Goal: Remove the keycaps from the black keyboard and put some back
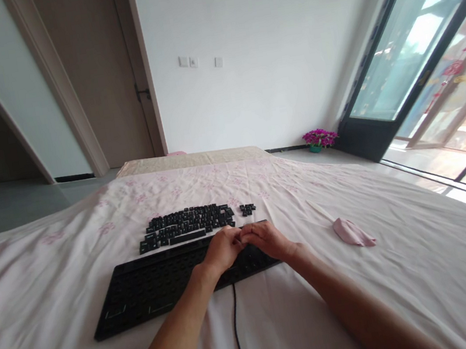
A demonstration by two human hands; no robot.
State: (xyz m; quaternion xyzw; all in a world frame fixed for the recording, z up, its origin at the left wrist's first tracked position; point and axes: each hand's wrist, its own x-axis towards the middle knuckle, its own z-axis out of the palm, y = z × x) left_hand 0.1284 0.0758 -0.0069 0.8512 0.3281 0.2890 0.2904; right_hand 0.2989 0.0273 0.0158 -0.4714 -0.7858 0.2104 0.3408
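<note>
A black keyboard frame (pixel 153 284) with its keycaps off lies on a pale pink flowered sheet (pixel 406 265). Behind it the removed black keycaps (pixel 186 226) are laid out in rows, with a small separate cluster of keycaps (pixel 247 209) to their right. My left hand (pixel 222 250) and my right hand (pixel 265 239) meet over the frame's far right end, fingers curled and fingertips pinched together. What they pinch is too small to make out. The keyboard's black cable (pixel 237 327) runs toward me between my forearms.
A crumpled pink cloth (pixel 352 232) lies on the sheet to the right of my hands. A pot of magenta flowers (pixel 319 139) stands on the floor by the dark-framed glass door (pixel 402 71). A wooden door (pixel 104 71) is at the back left.
</note>
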